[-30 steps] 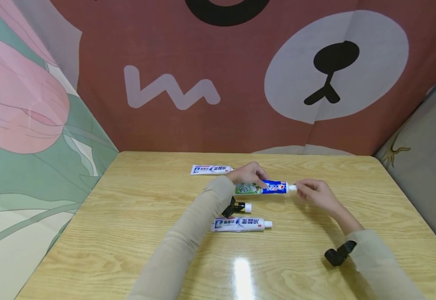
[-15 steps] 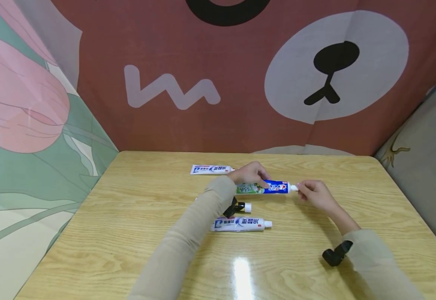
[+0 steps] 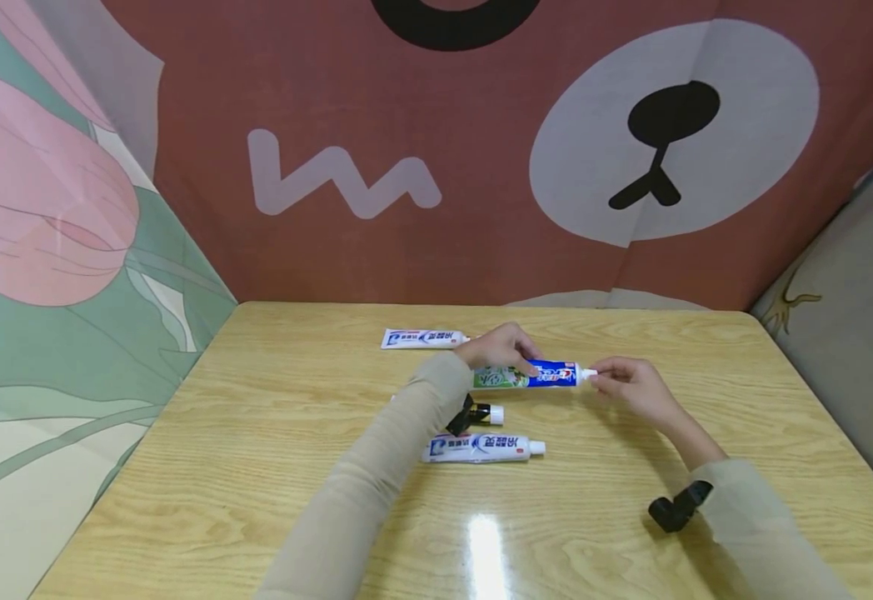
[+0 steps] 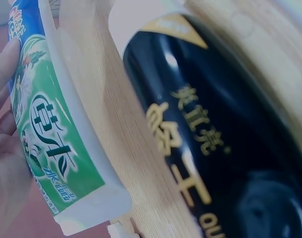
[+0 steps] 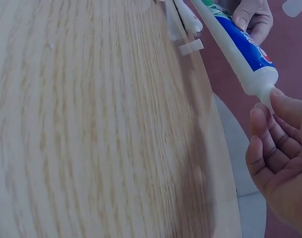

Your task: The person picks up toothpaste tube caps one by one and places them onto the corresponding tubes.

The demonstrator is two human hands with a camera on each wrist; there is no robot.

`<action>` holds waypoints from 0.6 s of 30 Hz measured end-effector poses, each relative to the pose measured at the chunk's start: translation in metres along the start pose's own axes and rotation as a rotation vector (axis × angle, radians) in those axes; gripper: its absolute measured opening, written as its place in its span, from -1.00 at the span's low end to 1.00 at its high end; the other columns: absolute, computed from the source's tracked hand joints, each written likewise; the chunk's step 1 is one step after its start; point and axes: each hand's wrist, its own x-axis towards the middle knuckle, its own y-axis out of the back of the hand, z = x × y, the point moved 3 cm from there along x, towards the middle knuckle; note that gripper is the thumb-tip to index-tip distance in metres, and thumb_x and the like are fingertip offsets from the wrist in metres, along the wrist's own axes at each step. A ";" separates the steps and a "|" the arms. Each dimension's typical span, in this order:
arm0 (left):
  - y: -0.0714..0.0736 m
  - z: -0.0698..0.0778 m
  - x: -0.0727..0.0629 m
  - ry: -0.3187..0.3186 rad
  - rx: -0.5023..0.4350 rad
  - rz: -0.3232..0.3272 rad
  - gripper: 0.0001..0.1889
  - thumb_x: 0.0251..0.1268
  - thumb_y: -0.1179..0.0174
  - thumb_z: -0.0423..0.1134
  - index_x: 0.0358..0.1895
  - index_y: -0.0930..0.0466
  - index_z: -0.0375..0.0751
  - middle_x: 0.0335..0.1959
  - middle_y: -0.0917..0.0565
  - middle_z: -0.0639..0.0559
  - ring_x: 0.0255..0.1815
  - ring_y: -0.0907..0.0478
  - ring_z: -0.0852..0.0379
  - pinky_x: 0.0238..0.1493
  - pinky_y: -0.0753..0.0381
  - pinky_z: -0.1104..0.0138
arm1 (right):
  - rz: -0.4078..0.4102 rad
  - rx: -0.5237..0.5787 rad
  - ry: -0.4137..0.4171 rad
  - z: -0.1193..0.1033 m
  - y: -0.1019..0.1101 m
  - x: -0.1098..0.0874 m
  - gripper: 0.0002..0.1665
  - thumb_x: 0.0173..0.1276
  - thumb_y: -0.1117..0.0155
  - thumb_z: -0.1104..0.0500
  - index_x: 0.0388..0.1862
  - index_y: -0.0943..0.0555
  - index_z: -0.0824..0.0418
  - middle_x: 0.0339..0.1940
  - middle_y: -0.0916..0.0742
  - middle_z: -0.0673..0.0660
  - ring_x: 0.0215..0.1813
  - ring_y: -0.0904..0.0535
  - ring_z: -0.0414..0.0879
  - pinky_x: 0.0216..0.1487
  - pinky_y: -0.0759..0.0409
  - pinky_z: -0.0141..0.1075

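A blue and green toothpaste tube [image 3: 554, 374] lies across in front of me in the head view, its cap end pointing right. My left hand [image 3: 502, 346] grips it around the middle, thumb on the printed face. At the tube's end, my right hand [image 3: 635, 388] pinches the white cap [image 5: 266, 97] between thumb and index finger, the other fingers loosely curled below. The tube's green half [image 4: 61, 129] fills the left side of the left wrist view. Closer to that camera is a black tube [image 4: 215, 119] with gold lettering, partly hidden by my left wrist in the head view.
Two white toothpaste tubes lie on the wooden table [image 3: 256, 467]: one tube [image 3: 423, 338] beyond my left hand, another tube [image 3: 481, 449] nearer me, below the black one. A patterned cloth wall [image 3: 406, 250] stands behind the table's far edge.
The tube has shifted very slightly right in my left hand's grip. My right fingers have changed their angle a little at the cap.
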 end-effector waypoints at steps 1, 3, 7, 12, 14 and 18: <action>0.000 0.000 0.000 0.000 -0.001 0.000 -0.78 0.03 -0.28 -0.48 -0.19 -0.64 -0.40 -0.35 -0.67 -0.05 -0.38 -0.56 0.17 -0.29 -0.57 0.43 | -0.001 -0.011 -0.002 0.000 0.000 0.000 -0.70 0.33 -0.14 0.22 -0.17 -0.53 0.50 -0.39 -0.63 0.34 -0.40 -0.57 -0.01 -0.41 -0.60 -0.25; 0.000 0.000 0.000 -0.003 -0.002 -0.001 -0.78 0.02 -0.28 -0.49 -0.20 -0.65 -0.39 -0.36 -0.67 -0.05 -0.39 -0.56 0.17 -0.30 -0.57 0.42 | -0.003 -0.044 0.000 -0.001 -0.001 0.001 -0.67 0.37 -0.09 0.17 -0.25 -0.55 0.50 -0.48 -0.61 0.28 -0.48 -0.50 -0.08 -0.49 -0.54 -0.31; -0.002 0.001 0.000 -0.008 -0.026 -0.004 -0.78 0.01 -0.28 -0.51 -0.20 -0.64 -0.41 -0.36 -0.67 -0.09 -0.41 -0.57 0.14 -0.31 -0.59 0.39 | -0.011 -0.055 -0.024 -0.001 -0.003 0.001 -0.51 0.44 0.04 0.07 -0.37 -0.55 0.51 -0.59 -0.56 0.23 -0.59 -0.37 -0.19 -0.61 -0.40 -0.36; -0.002 0.002 -0.002 -0.002 -0.005 0.006 -0.78 0.01 -0.28 -0.50 -0.20 -0.64 -0.40 -0.34 -0.67 -0.07 -0.38 -0.57 0.15 -0.29 -0.57 0.42 | -0.031 -0.025 -0.036 -0.003 -0.004 0.001 -0.41 0.46 0.10 0.00 -0.41 -0.54 0.54 -0.59 -0.57 0.23 -0.59 -0.39 -0.21 -0.59 -0.45 -0.33; -0.002 0.001 -0.002 -0.002 0.008 0.004 -0.78 0.02 -0.28 -0.49 -0.20 -0.64 -0.39 -0.33 -0.67 -0.06 -0.36 -0.56 0.16 -0.28 -0.57 0.44 | -0.031 -0.001 -0.020 -0.004 -0.003 0.001 -0.47 0.46 0.10 0.04 -0.32 -0.53 0.54 -0.55 -0.59 0.25 -0.55 -0.44 -0.18 -0.56 -0.49 -0.31; -0.002 0.001 -0.003 -0.008 0.002 -0.005 -0.77 0.02 -0.28 -0.49 -0.19 -0.64 -0.40 -0.31 -0.67 -0.09 -0.36 -0.57 0.15 -0.29 -0.57 0.43 | -0.027 0.080 -0.006 -0.005 -0.001 -0.001 -0.64 0.40 -0.03 0.20 -0.11 -0.47 0.55 -0.41 -0.62 0.34 -0.43 -0.56 -0.10 -0.41 -0.59 -0.24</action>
